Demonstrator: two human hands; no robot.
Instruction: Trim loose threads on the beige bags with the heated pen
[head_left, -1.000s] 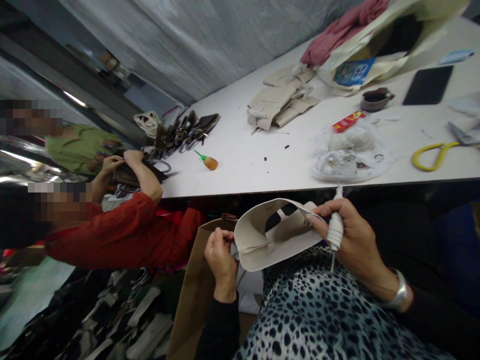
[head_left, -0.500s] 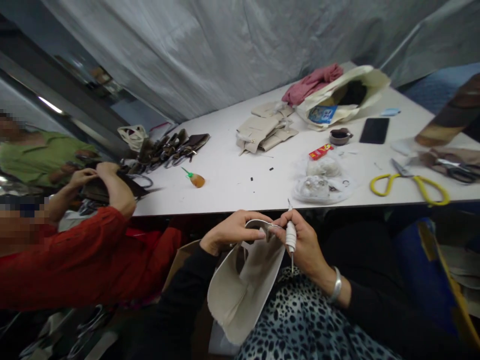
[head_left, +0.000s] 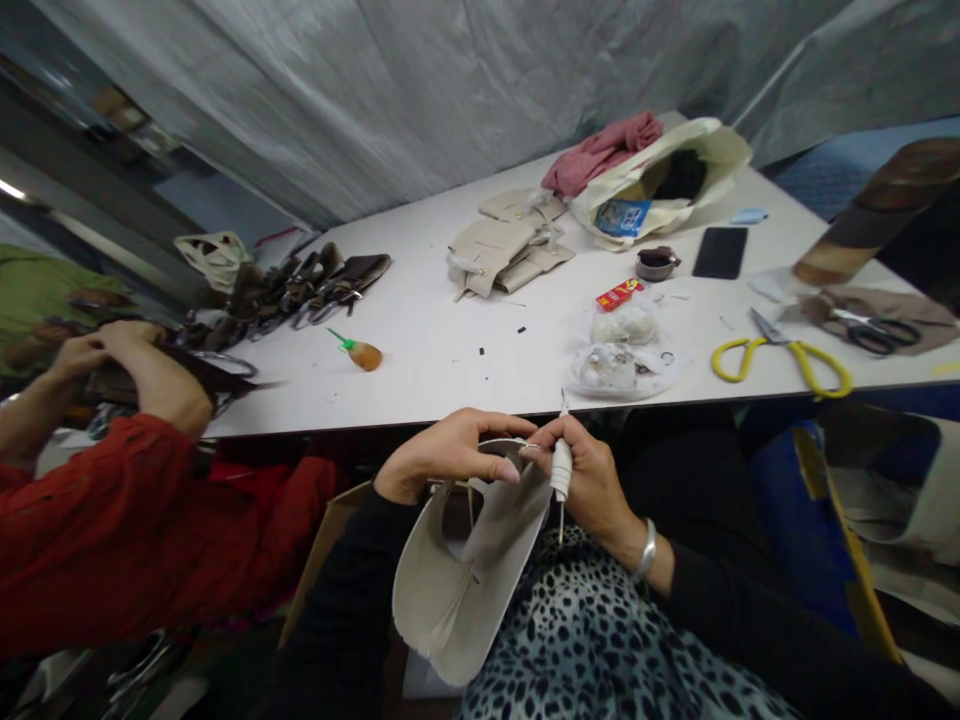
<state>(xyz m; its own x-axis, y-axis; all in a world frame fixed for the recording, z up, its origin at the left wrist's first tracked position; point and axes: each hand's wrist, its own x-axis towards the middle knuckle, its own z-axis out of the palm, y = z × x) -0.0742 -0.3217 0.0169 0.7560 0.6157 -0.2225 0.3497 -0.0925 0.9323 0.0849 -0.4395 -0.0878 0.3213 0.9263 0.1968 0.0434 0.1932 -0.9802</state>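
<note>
My left hand (head_left: 439, 455) is closed on the upper edge of a beige bag piece (head_left: 446, 625), thumb on one side and fingers on the other. The piece hangs curved and open below it, over my lap. My right hand (head_left: 600, 488) pinches the same edge with thumb and forefinger, close to the left fingers. Tucked in that hand is an awl-like tool (head_left: 560, 470) with a white wrapped handle, a thin tip pointing up and a metal rod pointing down. Anything small between the right fingertips is too hard to make out.
On the white table (head_left: 405, 310) lie beige bag pieces (head_left: 495, 250), a glue bottle (head_left: 362, 354), plastic bags of small parts (head_left: 619, 365), yellow-handled scissors (head_left: 780, 355), and a phone (head_left: 720, 252). A co-worker's red sleeve (head_left: 142, 510) is close on my left. A blue bin (head_left: 806, 530) stands right.
The view has swung slightly right, so the table and the co-worker sit further left. Both hands keep their hold on the bag piece, and the tool stays in my right hand.
</note>
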